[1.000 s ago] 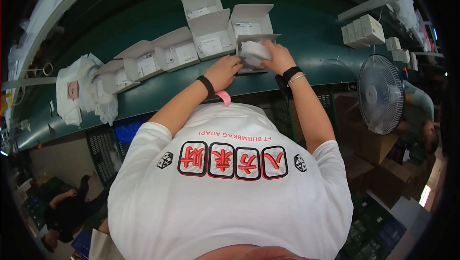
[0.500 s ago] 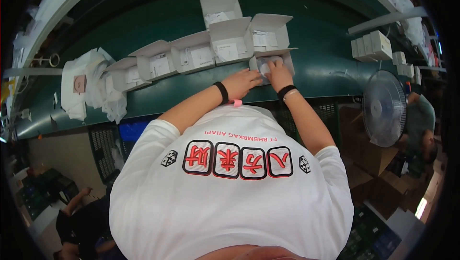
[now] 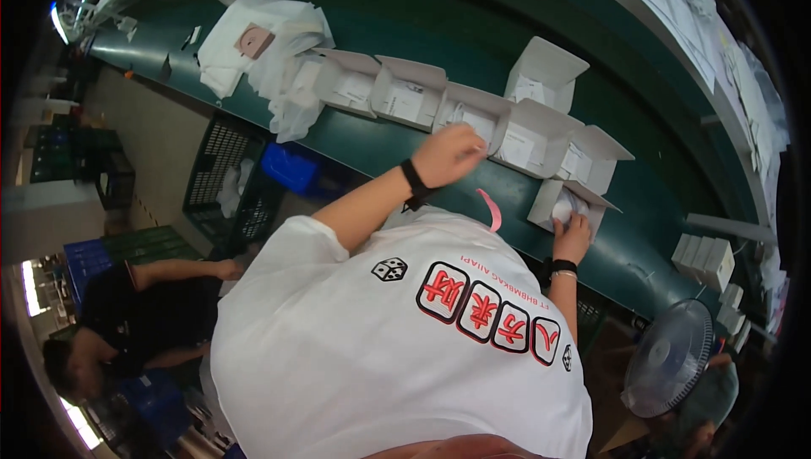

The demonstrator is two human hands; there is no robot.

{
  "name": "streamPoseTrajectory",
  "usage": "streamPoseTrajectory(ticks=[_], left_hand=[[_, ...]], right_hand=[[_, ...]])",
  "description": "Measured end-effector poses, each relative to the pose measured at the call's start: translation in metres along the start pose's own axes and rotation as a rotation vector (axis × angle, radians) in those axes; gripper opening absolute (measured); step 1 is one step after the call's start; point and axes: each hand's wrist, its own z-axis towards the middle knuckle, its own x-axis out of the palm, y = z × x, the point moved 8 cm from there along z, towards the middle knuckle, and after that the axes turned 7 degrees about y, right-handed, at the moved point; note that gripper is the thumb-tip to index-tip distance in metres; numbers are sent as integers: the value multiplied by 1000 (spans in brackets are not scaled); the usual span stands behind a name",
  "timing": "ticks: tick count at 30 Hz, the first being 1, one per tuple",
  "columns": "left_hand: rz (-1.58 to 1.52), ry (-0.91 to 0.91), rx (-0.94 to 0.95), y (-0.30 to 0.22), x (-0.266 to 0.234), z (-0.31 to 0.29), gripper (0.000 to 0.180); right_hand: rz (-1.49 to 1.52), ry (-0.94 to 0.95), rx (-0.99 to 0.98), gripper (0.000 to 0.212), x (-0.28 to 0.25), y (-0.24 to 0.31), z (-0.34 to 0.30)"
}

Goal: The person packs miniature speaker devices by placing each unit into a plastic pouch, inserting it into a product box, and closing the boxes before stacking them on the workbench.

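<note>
My right hand (image 3: 573, 235) grips the near edge of a small open white box (image 3: 557, 203) on the green conveyor belt (image 3: 405, 45), its fingers on a white wrapped item inside. My left hand (image 3: 448, 153) hovers with curled fingers over the near rim of another open white box (image 3: 473, 117) further left in the row; nothing shows in it. Both wrists wear black bands. A pink strip (image 3: 490, 210) hangs from the belt's edge between my arms.
Several open white boxes (image 3: 524, 133) line the belt, one (image 3: 545, 74) behind them. White bags (image 3: 262, 45) are piled at left, closed boxes (image 3: 705, 260) stacked at right. A fan (image 3: 667, 357) stands lower right, crates (image 3: 224, 172) sit under the belt, another person (image 3: 127, 324) crouches lower left.
My left hand has left the small box and moved left to a box further along the row. My right hand stays on the small box. The view has swung round.
</note>
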Motion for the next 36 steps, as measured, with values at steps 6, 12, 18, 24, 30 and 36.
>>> streamPoseTrajectory(ticks=[6,12,18,24,30,36], left_hand=[[354,-1008,-771,154,-156,-179,49],[739,-811,-1430,199,-193,-253,70],[526,-411,-1719,237,-204,-276,54],[702,-846,-1181,213,-206,-277,39],[302,-1201,-949,209,-211,-272,39],[92,-1481,-835,187,-222,-246,38]], right_hand=[[186,-261,8,31,-48,-14,-11],[510,-176,77,30,-81,29,-1],[405,-149,-359,30,-88,103,12],[397,-52,-455,33,-76,125,19],[397,8,-494,32,-73,139,25],[384,42,-546,31,-80,155,33]])
